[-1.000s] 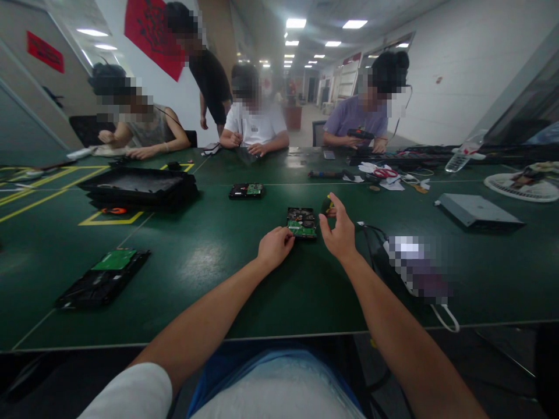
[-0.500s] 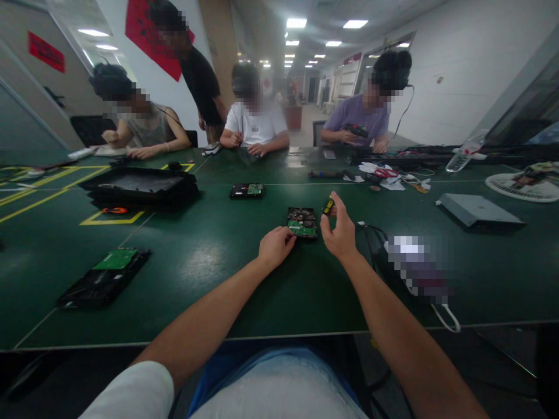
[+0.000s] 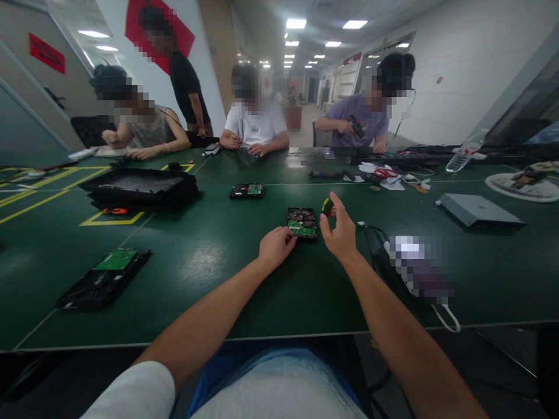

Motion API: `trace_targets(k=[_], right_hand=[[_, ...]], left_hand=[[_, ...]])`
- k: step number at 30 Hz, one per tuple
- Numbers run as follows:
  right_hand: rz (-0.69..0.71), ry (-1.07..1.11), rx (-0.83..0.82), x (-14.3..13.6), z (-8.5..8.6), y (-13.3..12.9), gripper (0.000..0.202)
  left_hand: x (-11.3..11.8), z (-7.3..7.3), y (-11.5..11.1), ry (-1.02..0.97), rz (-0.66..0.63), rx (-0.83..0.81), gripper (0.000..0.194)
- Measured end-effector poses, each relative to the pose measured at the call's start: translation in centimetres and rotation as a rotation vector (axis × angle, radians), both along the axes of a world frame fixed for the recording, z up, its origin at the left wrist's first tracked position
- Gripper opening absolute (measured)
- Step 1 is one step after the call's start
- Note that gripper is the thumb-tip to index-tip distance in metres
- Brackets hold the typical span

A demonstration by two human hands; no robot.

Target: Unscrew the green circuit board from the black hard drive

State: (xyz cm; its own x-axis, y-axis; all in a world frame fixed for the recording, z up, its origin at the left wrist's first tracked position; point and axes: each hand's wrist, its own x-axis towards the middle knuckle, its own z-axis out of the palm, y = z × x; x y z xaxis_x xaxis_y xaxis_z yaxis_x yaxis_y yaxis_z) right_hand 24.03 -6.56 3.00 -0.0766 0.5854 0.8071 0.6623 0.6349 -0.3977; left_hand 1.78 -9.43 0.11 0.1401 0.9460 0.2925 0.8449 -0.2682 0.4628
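Note:
A hard drive (image 3: pixel 301 223) with a green circuit board along its near side lies in front of me on the table. My left hand (image 3: pixel 276 246) is closed on its near left corner, fingertips pinching the edge. Just right of the drive, my right hand (image 3: pixel 339 228) is raised, thumb and fingers around the black-and-yellow handle of a screwdriver (image 3: pixel 326 205). Its shaft cannot be made out. Farther back sits another drive-like unit (image 3: pixel 247 191) with a green board.
At the left are a black device (image 3: pixel 105 278) with a green board and stacked black trays (image 3: pixel 140 187). A pixelated device (image 3: pixel 419 270) with cables lies right of my arm, a grey metal box (image 3: pixel 479 210) beyond. Several people sit or stand across the green table (image 3: pixel 209 314).
The screwdriver handle has turned in my right fingers; my left hand stays put. Across the table, the standing person has shifted left and the person in purple has moved a power tool.

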Motion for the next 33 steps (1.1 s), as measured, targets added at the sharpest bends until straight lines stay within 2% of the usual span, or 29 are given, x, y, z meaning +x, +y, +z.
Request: trace_targets(k=[9,20,28,33], right_hand=[[-0.017,0.035,-0.008,-0.01,-0.18,0.21,0.071],[0.011,0.075,-0.053,-0.05,-0.09,0.03,0.069],[-0.020,0.017,-0.017,0.12,-0.19,0.18,0.067],[-0.021,0.067,-0.041,0.03,-0.17,0.07,0.067]], left_hand=[[-0.12,0.22,-0.03,0.005,-0.016,-0.016,0.011],[-0.25,0.18,0.01,0.027,-0.025,-0.020,0.011],[-0.35,-0.06,0.03,0.016,-0.037,0.003,0.012],[-0.34,-0.08,-0.01,0.009,-0.030,-0.003,0.012]])
